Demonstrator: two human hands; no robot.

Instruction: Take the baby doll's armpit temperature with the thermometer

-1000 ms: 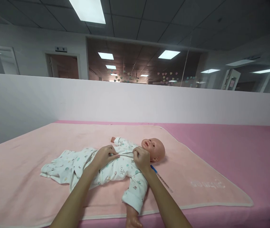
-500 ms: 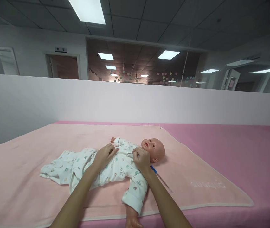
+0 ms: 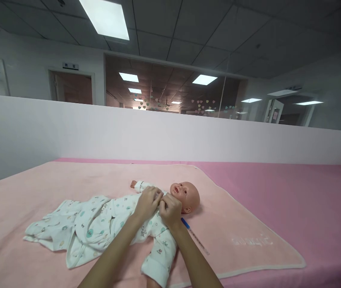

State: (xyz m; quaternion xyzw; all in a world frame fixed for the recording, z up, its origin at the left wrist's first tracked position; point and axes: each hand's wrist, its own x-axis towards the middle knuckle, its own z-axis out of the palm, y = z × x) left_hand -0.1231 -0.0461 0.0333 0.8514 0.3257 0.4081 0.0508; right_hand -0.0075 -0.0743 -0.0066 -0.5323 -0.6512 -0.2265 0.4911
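Observation:
A baby doll (image 3: 185,195) lies on its back on a light pink blanket (image 3: 242,224), head to the right. It wears a white printed romper (image 3: 98,224) whose loose legs trail to the left. My left hand (image 3: 148,202) and my right hand (image 3: 170,211) meet at the doll's upper chest, just below its chin, both pinching the romper's front edges. My forearms come up from the bottom edge and hide part of the doll's body. One sleeved doll arm (image 3: 158,260) points toward me.
A thin stick with a blue end (image 3: 193,235), perhaps a thermometer, lies on the blanket beside the doll's shoulder. The blanket covers a darker pink surface (image 3: 308,192). A white partition wall (image 3: 68,128) stands right behind it, with an office room beyond.
My left hand has slid from the doll's belly up to the collar, meeting my right hand. The view has shifted, so the doll sits lower and further left.

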